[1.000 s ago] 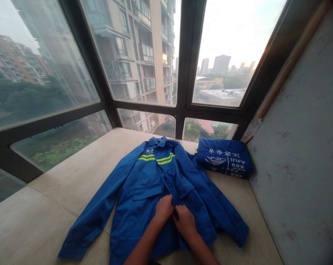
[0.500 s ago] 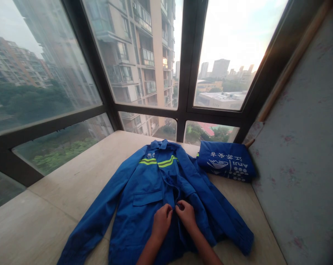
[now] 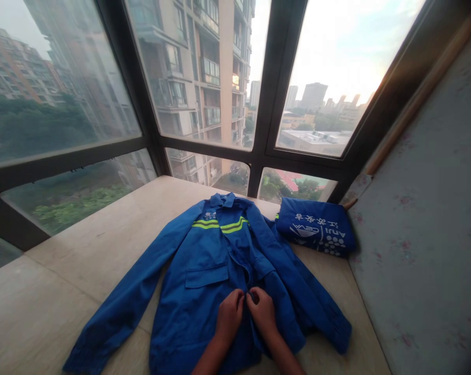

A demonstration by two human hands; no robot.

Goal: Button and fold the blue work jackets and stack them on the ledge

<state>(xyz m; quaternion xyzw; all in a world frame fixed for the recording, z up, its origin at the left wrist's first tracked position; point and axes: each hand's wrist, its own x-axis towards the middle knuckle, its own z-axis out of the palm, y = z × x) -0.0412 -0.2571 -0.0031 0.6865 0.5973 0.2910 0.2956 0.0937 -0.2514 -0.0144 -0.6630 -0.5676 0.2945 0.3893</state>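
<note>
A blue work jacket [image 3: 204,260] with yellow-green stripes lies spread front side up, its collar toward the windows and its sleeves out to both sides. At the lower part of its front opening, my left hand [image 3: 230,312] pinches the fabric edge. Close beside it, my right hand [image 3: 262,310] is closed on the opposite edge, thumb and fingers together. The two hands almost touch. Whatever small part of the placket lies between the fingertips is hidden. Above the hands the front edges gape slightly.
The jacket rests on a pale stone sill [image 3: 75,260]. A folded blue garment [image 3: 315,225] with white lettering lies at the back right, by a floral-papered wall [image 3: 422,250]. Dark window frames [image 3: 261,104] border the sill at the back and left.
My hands have drawn slightly closer together at the front opening, still pinching the fabric. The camera view has tilted and shifted a little; the jacket lies much the same.
</note>
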